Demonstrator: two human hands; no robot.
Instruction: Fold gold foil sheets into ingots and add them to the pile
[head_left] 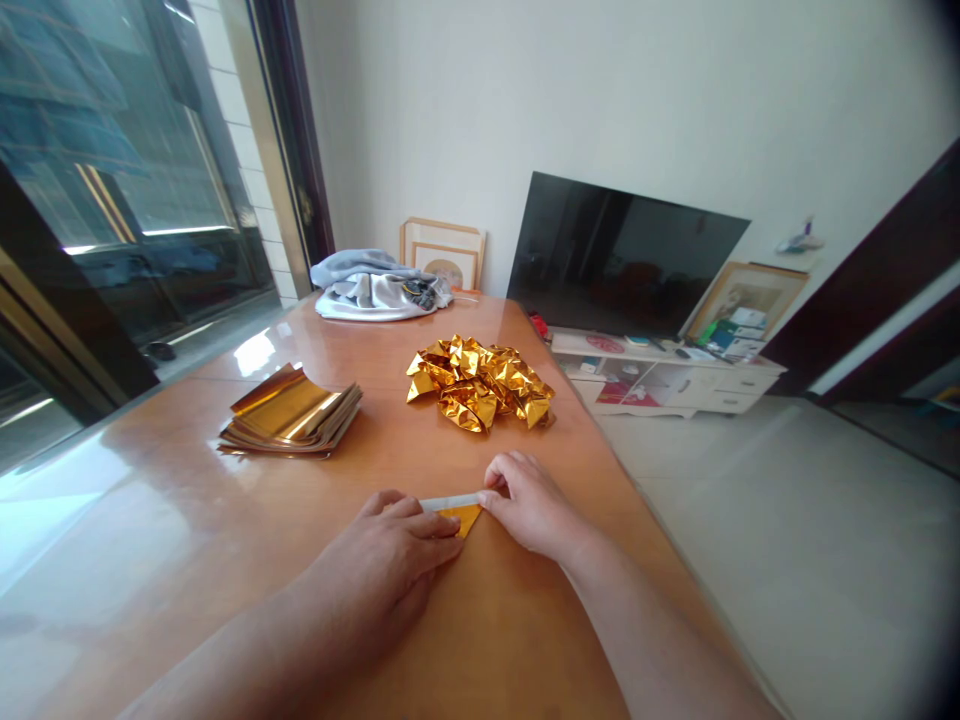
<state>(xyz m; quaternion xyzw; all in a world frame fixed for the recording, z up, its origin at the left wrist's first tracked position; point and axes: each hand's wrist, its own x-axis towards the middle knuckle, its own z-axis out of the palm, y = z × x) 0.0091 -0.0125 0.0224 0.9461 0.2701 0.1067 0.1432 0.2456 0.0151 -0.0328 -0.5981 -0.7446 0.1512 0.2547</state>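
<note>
A small sheet of gold foil paper (466,518) lies on the table in front of me, partly folded, with a pale strip along its far edge and a slanted gold side below it. My left hand (397,545) presses over its left part, thumb along the gold face and fingers bent across the strip, so much of the sheet is hidden. At the right end of the strip, my right hand (529,500) pinches the corner between thumb and bent fingers. Beyond my hands sits a heap of folded gold foil pieces (480,380). A stack of flat gold foil sheets (292,412) lies to the left.
The wooden table (225,580) ends along its right edge, above a tiled floor. Bundled grey cloth (375,290) rests at the far end, near leaning picture frames (442,245). A television (622,255) stands behind a white cabinet (675,380). Glass doors (150,160) are at left.
</note>
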